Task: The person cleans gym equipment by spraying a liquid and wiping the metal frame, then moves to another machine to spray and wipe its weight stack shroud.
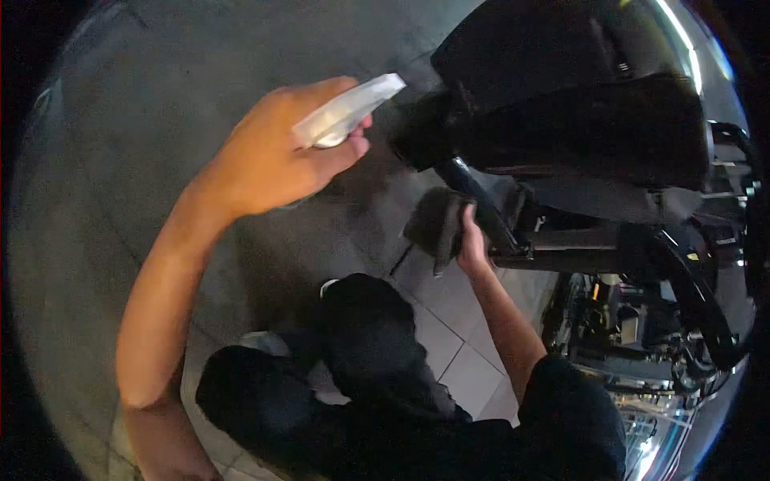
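Note:
My left hand (pixel 277 156) is raised at the upper left, its fingers closed around a white spray bottle (pixel 345 112). The spray head sticks out above my fist, its nozzle end towards the black machine. Most of the bottle's body is hidden below my hand. Lower and to the right, my right hand (pixel 473 244) grips a dark, blocky pad (pixel 437 224) at its right edge, thumb on the near side and the other fingers hidden. A slanting black bar (pixel 481 200) of the machine runs right beside that hand.
A large black machine housing (pixel 577 88) fills the upper right, with a curved black arm (pixel 698 297) below it. More equipment (pixel 626 321) stands at the lower right. My bent knees (pixel 369 321) are over the grey tiled floor (pixel 441 313).

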Tool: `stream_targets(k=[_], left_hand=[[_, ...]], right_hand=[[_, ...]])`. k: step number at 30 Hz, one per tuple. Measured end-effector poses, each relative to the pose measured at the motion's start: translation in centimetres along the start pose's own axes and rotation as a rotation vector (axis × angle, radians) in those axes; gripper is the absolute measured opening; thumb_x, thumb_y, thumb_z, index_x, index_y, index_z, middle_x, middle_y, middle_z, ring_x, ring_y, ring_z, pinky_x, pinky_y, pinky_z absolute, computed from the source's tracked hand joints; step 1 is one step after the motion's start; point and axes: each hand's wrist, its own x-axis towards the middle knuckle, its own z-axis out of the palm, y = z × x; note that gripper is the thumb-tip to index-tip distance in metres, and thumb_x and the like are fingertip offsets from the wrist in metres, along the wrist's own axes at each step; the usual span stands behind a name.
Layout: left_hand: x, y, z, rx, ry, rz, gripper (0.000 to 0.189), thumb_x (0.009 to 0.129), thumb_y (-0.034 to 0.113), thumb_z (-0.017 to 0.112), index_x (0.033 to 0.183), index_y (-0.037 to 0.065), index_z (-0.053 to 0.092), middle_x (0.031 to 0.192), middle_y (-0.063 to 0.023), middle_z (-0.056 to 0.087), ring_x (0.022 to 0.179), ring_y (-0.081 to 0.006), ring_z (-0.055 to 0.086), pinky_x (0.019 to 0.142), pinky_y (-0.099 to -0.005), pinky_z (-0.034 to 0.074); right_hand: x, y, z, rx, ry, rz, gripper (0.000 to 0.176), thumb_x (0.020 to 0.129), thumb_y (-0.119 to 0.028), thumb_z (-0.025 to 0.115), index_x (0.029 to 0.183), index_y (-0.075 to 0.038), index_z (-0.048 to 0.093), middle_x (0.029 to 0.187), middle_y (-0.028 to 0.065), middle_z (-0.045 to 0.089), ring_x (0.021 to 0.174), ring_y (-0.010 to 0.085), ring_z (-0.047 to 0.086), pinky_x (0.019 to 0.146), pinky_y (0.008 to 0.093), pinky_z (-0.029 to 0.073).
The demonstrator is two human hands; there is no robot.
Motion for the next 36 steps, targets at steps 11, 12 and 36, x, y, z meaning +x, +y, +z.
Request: stream_targets(k=[11,12,36], left_hand=[[-0.3,3.4,-3.6,0.072,-0.079,0.251,0.02,0.089,0.014,0.076,0.105,0.004,0.068,0.094,-0.0149,0.073,0.086,-0.0378,0.074,0.072,-0.0429,0.056],[0.6,3.5,-2.3,0.053,-0.038,0.35,0.021,0.089,0.014,0.075,0.106,0.004,0.068,0.093,-0.0153,0.072,0.084,-0.0381,0.073,0.072,-0.0436,0.057],[-1.5,9.1,6.9,0.062,-0.06,0.312,0.019,0.088,0.018,0.072,0.098,0.004,0.063,0.09,-0.0202,0.072,0.086,-0.0431,0.073,0.074,-0.0496,0.055]], right_hand=[[-8.0,4.8,11.1,0.399,0.21,-0.198,0.076,0.103,-0.069,0.052,0.127,0.001,0.069,0.116,0.0087,0.072,0.104,0.0193,0.067,0.094,0.0351,0.053],[-9.1,4.7,11.9,0.458,0.329,-0.209,0.076,0.103,-0.07,0.052,0.125,0.0,0.07,0.114,0.0079,0.072,0.102,0.0195,0.067,0.092,0.0355,0.053],[-20.6,2.5,5.5,0.763,0.635,-0.68,0.079,0.107,-0.065,0.047,0.145,0.004,0.053,0.142,0.013,0.059,0.129,0.0261,0.057,0.111,0.04,0.044]])
